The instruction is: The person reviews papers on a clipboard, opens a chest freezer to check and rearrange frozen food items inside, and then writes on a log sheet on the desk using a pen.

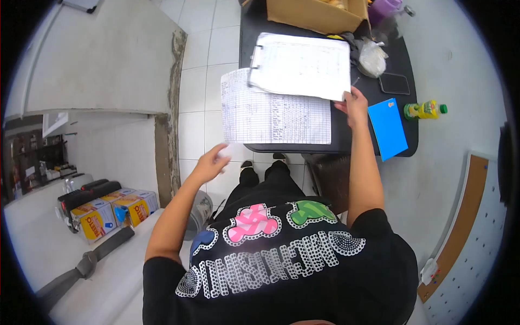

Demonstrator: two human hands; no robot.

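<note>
My right hand (355, 107) pinches the lower right corner of a stack of white papers (303, 65), which has a dark metal clip (254, 57) along its left edge. A thin pen-like object (355, 82) pokes out just past the fingers; whether the hand holds it, I cannot tell. Partly covered by the stack lies a large gridded sheet (276, 119) with handwritten entries, its left part reaching past the table's edge. Just off the sheet's lower left corner, my left hand (211, 164) hovers with its fingers apart and nothing clearly in it.
The black table (287, 147) bears a blue booklet (388, 129), a phone (394, 84), a green-capped bottle (426, 110), a plastic bag (372, 58) and a cardboard box (314, 16). A brown chair (330, 179) stands under it. Yellow-and-white boxes (116, 214) sit at left.
</note>
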